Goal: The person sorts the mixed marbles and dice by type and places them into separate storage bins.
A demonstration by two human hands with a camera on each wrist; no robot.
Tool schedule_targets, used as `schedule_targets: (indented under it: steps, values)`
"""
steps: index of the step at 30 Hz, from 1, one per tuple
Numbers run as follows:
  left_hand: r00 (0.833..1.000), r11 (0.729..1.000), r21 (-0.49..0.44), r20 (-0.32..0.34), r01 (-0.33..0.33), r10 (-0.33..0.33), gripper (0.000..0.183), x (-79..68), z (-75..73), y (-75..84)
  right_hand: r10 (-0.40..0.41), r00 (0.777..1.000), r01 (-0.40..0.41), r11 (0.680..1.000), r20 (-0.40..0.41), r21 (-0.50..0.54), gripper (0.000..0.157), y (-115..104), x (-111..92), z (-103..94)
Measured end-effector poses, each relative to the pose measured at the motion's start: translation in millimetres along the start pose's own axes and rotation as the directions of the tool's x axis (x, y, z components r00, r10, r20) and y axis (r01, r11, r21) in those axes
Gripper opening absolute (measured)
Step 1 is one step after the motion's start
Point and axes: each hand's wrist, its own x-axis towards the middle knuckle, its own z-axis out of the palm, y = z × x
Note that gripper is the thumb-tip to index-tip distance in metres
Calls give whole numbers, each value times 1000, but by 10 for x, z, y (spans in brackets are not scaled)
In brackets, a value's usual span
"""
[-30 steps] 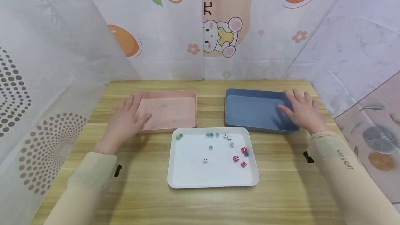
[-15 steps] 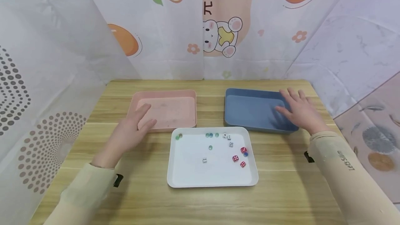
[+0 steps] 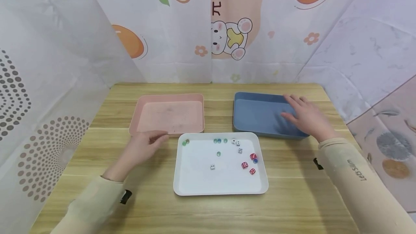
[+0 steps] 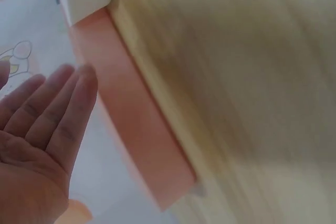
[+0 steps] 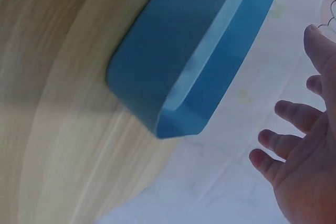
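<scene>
My left hand (image 3: 141,151) hovers by the front left corner of the pink tray (image 3: 169,115), fingers fairly straight and nothing held. In the left wrist view its fingers (image 4: 60,103) overlap the pink tray's outer wall. Over the right side of the blue tray (image 3: 260,116) is my right hand (image 3: 308,118), fingers spread and holding nothing. Between them and nearer to me lies a white tray (image 3: 201,183). Inside it are white dice, among them one die (image 3: 212,167) apart from the others, red dice (image 3: 245,165), green glass beads (image 3: 219,154) and a dark blue bead (image 3: 255,161).
A wooden table (image 3: 221,214) carries all three trays. The white tray's back edge is close to the pink and blue trays' front edges. A printed curtain (image 3: 175,46) hangs behind the table, with more cloth at both sides.
My left hand has come from over the pink tray's left side toward me and slightly right, to its front corner. My right hand has shifted a little left over the blue tray.
</scene>
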Motion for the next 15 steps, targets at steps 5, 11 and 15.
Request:
schedule_targets:
  steps: [5,11,15]
  values:
    - [992,992,-119,122,50,-35,30,25,111,-68,-31,999,32,999,-31,13,73,-103,21,-7]
    - [956,954,-234,268,186,-121,36,61,205,-67,-30,998,30,1000,-61,1,71,-233,40,-37]
    - [932,922,-288,326,258,-159,40,67,263,-61,-52,994,52,999,-93,-2,69,-312,61,-39]
